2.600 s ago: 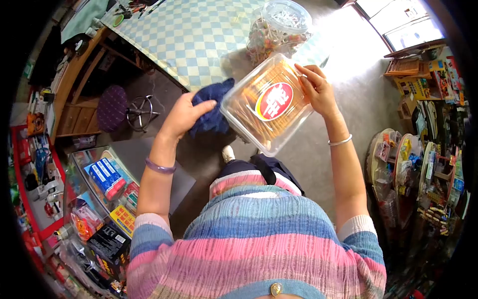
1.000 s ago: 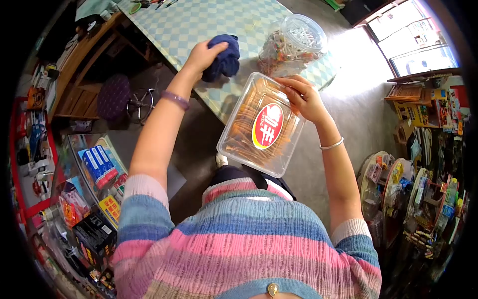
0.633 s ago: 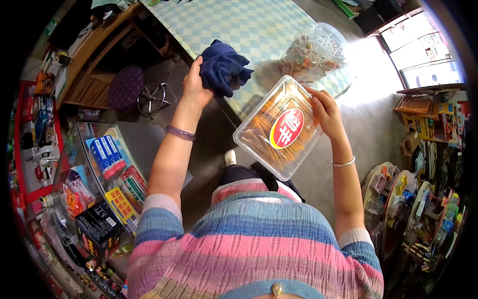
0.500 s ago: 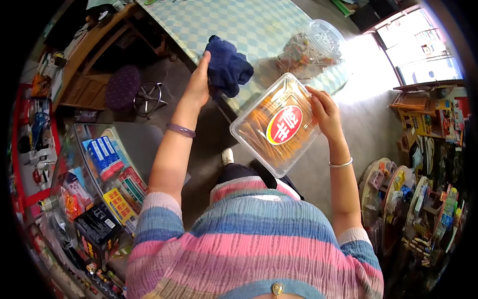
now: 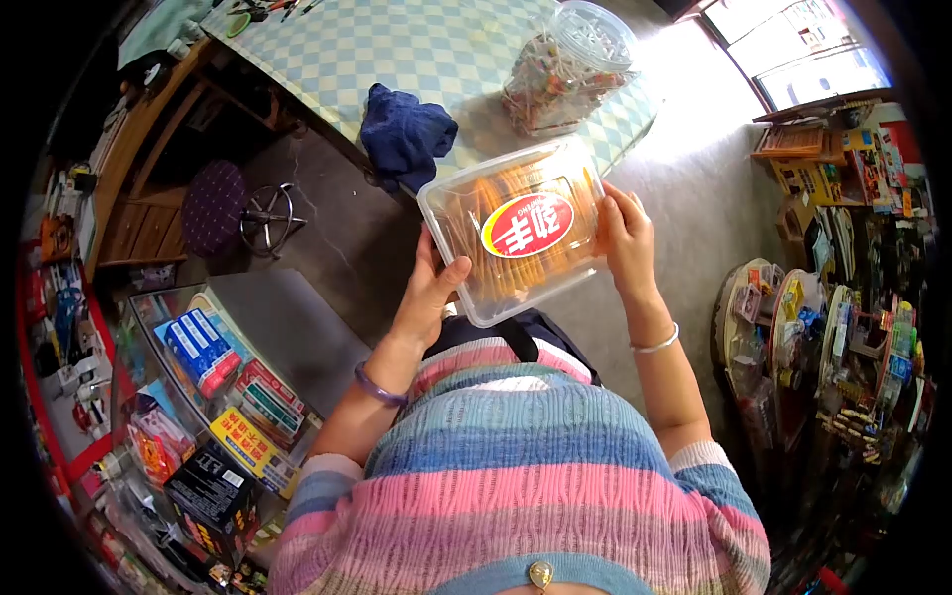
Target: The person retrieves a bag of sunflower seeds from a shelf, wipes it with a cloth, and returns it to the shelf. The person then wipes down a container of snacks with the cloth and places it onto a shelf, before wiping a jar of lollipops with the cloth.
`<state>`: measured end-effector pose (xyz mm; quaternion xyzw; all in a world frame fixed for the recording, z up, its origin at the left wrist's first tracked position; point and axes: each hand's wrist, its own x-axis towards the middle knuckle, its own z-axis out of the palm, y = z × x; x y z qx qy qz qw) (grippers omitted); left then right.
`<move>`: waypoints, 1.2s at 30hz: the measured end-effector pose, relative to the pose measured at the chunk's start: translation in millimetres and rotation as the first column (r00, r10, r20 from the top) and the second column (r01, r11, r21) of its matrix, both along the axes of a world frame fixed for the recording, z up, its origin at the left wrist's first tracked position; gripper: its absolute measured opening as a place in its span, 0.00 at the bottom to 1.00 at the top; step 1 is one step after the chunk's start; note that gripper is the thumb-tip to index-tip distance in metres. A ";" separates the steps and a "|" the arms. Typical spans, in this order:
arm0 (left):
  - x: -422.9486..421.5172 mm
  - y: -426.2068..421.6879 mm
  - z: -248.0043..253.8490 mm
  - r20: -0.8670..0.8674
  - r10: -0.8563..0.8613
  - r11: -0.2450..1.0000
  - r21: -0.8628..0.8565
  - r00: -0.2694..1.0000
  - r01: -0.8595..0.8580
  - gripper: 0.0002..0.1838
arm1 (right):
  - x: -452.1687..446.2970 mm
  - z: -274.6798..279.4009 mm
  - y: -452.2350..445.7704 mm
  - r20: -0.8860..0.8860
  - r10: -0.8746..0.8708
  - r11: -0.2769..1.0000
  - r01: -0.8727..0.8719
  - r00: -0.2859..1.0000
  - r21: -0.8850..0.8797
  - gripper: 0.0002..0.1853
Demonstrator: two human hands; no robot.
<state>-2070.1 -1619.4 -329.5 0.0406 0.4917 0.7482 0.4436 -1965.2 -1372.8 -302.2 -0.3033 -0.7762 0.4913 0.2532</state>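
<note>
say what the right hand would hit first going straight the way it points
Beyond the clear snack box it holds, the right hand would probably first meet the lollipop jar on the table, though depth is unclear.

Checked tabletop (image 5: 327, 69), rumpled blue cloth (image 5: 405, 137) at edge, clear jar (image 5: 555, 84).

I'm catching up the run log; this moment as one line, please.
left hand: holding clear box | right hand: holding same box | blue cloth: crumpled, at edge of checkered table | clear tub: on table
</note>
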 end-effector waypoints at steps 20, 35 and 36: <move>6.5 -87.7 -32.7 0.339 0.327 0.827 0.349 0.882 -0.440 0.42 | -225.0 -31.0 -23.1 0.247 0.614 0.567 -0.637 0.750 0.523 0.34; -8.0 -115.7 6.2 0.373 0.523 0.637 0.426 0.766 -0.642 0.42 | -143.5 79.2 -108.1 -0.358 0.838 0.516 -0.813 0.413 0.271 0.26; -11.2 -108.3 13.0 0.354 0.557 0.631 0.408 0.752 -0.660 0.41 | -138.6 74.2 -108.0 -0.366 0.810 0.563 -0.783 0.458 0.265 0.24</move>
